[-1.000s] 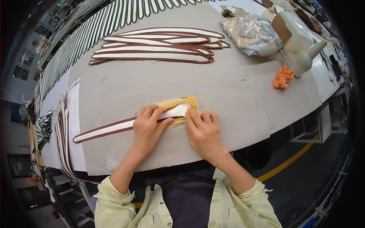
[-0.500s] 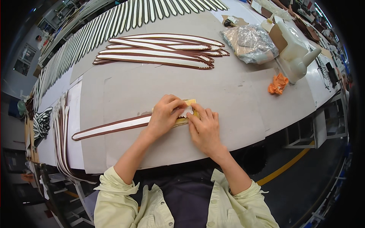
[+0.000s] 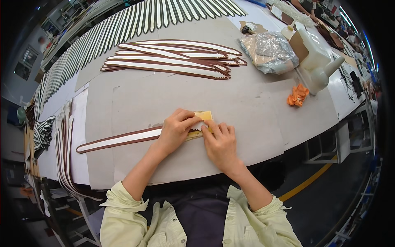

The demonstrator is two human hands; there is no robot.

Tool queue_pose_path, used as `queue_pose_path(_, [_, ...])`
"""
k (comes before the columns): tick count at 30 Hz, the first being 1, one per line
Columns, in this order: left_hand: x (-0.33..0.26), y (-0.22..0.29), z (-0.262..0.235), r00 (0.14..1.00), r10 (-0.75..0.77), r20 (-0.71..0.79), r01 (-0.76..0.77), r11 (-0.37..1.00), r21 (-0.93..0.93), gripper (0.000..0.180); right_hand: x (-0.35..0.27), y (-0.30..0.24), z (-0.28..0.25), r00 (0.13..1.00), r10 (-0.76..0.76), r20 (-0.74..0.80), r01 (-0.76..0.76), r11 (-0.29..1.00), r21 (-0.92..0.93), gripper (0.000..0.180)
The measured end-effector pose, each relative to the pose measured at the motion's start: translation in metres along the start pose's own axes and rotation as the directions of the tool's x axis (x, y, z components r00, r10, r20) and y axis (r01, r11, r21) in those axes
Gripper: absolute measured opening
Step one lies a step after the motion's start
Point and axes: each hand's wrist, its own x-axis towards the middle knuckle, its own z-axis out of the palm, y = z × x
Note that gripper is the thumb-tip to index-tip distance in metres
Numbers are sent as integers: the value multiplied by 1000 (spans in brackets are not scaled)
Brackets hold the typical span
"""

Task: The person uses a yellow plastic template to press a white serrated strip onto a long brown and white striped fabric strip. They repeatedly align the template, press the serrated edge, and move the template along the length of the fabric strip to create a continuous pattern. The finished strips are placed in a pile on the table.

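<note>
A long strap point(image 3: 123, 138) with a white middle and brown edges lies across the table in front of me. Its rounded end points left, and its notched white right end rests over a yellow block or pad point(image 3: 203, 115). My left hand point(image 3: 175, 129) is closed with thumb and fingers pinching the strap near that end, covering part of it. From the right, my right hand point(image 3: 221, 144) meets it, its thumb and curled fingertips closed on the strap's tip. The fingers hide the exact edge between the two hands.
Beyond my hands lies a pile of similar straps point(image 3: 173, 57). Dark-edged strips point(image 3: 144, 18) line the far side, and more straps point(image 3: 66, 144) hang over the left edge. At right are a plastic bag point(image 3: 269, 51), a white bottle point(image 3: 317, 61) and a crumpled orange cloth point(image 3: 298, 95).
The view has shifted slightly. My left hand's fingers have come down lower and flatter over the strap's end, while my right hand stays at the tip with a small finger shift.
</note>
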Motion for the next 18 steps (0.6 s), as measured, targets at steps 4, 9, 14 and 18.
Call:
queue_pose_path(4, [-4,3,-3,992,124,35,-128,982,142,37,-6,0,2,991,-129,21,130,973,-192,37])
queue_pose_path(9, [-7,11,-4,981,188,41,-193,951,242,38,-1,-2,-4,990,-133,44,139,978,-154,37])
queue_pose_path(14, [-9,16,-4,984,174,29,-176,949,262,38,-2,3,1,982,-179,56,184,978,-97,37])
queue_pose_path(18, [-13,17,-2,992,122,13,-121,961,248,39,4,4,-1,972,-214,101,220,974,-50,36])
